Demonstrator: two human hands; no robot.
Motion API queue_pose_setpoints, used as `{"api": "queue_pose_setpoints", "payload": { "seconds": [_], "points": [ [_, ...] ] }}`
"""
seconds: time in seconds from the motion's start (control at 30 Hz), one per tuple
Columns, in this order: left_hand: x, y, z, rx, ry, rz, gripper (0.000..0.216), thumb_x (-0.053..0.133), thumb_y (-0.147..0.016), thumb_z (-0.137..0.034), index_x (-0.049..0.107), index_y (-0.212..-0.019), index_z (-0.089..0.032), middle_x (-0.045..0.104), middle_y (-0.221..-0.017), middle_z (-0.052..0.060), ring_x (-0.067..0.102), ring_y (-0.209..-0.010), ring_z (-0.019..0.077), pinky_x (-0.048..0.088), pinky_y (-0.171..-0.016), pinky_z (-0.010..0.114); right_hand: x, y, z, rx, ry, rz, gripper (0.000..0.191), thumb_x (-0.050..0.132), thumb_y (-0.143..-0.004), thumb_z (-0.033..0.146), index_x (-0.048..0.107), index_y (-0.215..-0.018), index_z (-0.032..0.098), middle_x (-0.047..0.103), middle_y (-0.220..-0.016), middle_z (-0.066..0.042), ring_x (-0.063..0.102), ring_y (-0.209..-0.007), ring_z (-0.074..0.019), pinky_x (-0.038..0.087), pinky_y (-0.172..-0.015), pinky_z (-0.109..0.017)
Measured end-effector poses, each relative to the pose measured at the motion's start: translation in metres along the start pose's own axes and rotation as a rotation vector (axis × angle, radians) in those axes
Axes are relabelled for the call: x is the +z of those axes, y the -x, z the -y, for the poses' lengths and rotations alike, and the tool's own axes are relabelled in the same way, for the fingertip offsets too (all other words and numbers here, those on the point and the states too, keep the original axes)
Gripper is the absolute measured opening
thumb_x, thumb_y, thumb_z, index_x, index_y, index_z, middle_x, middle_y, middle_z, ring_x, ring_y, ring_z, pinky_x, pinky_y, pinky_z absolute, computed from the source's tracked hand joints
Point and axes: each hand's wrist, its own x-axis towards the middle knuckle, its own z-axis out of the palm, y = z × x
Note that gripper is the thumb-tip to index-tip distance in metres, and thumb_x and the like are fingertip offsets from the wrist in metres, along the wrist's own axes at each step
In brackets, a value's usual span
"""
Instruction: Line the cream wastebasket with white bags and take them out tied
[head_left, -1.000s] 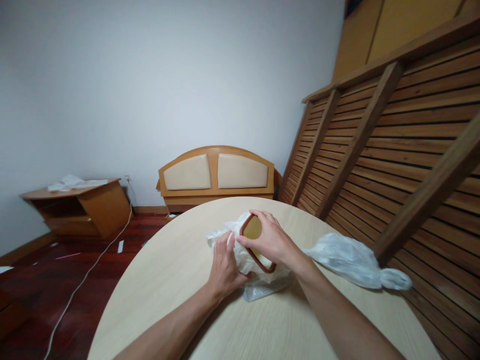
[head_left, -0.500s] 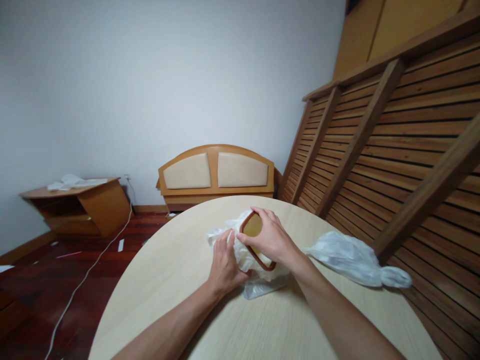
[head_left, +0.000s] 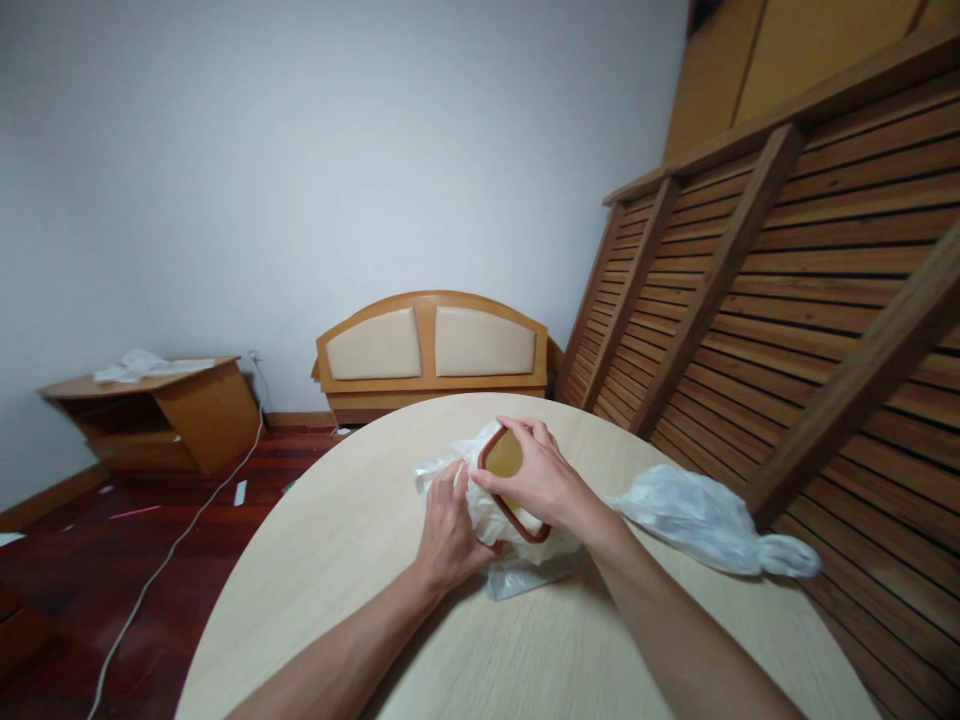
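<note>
Two hands work on one bundle near the far edge of the round tabletop (head_left: 360,600). The right hand (head_left: 541,482) is closed over a brown-rimmed container (head_left: 504,455), fingers curled on its upper rim. The container is tilted on edge, mouth facing left. Its inside shows yellowish; contents not clear. The left hand (head_left: 448,532) pinches the white plastic bag (head_left: 491,520) bunched around the container's lower part. The container's base is hidden by bag and right palm. A second bag (head_left: 690,515), white and knotted at its right end, lies by the tabletop's right edge, apart from the hands; its filling cannot be seen. Both forearms are cut off at the bottom of view.
</note>
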Motion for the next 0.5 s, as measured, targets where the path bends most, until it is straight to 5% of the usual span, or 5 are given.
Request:
{"api": "queue_pose_setpoints", "payload": {
  "seconds": [0.27, 0.5],
  "points": [
    [-0.004, -0.005, -0.004, 0.018, -0.007, 0.023, 0.118, 0.080, -0.068, -0.042, 0.005, -0.157, -0.021, 0.039, -0.146, 0.021, 0.043, -0.134, 0.0410, 0.042, -0.105, 0.061, -0.024, 0.006, -0.011, -0.100, 0.006, 0.182, 0.096, 0.082, -0.068, 0.055, 0.042, -0.150, 0.026, 0.043, -0.150, -0.014, 0.049, -0.135, -0.0323, 0.039, -0.113, -0.046],
    [-0.004, -0.004, -0.004, 0.025, -0.007, 0.021, 0.118, 0.080, -0.068, -0.041, 0.006, -0.157, -0.020, 0.038, -0.146, 0.022, 0.042, -0.134, 0.0415, 0.042, -0.105, 0.061, -0.026, 0.007, -0.004, -0.104, 0.041, 0.133, 0.088, 0.083, -0.067, 0.052, 0.050, -0.145, 0.027, 0.050, -0.144, -0.013, 0.057, -0.127, -0.0323, 0.042, -0.110, -0.046]
  ]
}}
